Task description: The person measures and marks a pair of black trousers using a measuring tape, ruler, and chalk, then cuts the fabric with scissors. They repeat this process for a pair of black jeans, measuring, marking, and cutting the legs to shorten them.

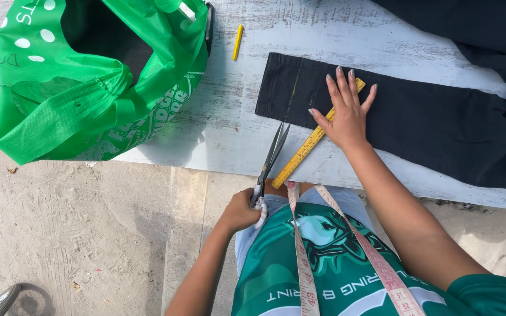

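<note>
Black trouser leg [417,131]: laid flat across the weathered white table [229,117], hem end pointing left, a faint chalk line running across it near the hem. Yellow ruler [303,151]: lies diagonally, its far end on the fabric, its near end past the fabric's near edge on bare table. Right hand [346,114]: open, fingers spread, palm pressed down on ruler and cloth. Left hand [242,209]: closed around the cloth-wrapped handles of the scissors [272,155], held at the table's near edge; blades slightly parted, tips just short of the hem's near corner. Yellow chalk stick [238,41]: on the table, far of the hem. Green bag [98,76]: far left, mouth open. Pink measuring tape [303,257]: draped over the person's green shirt. More dark cloth [475,29]: far right corner.
</note>
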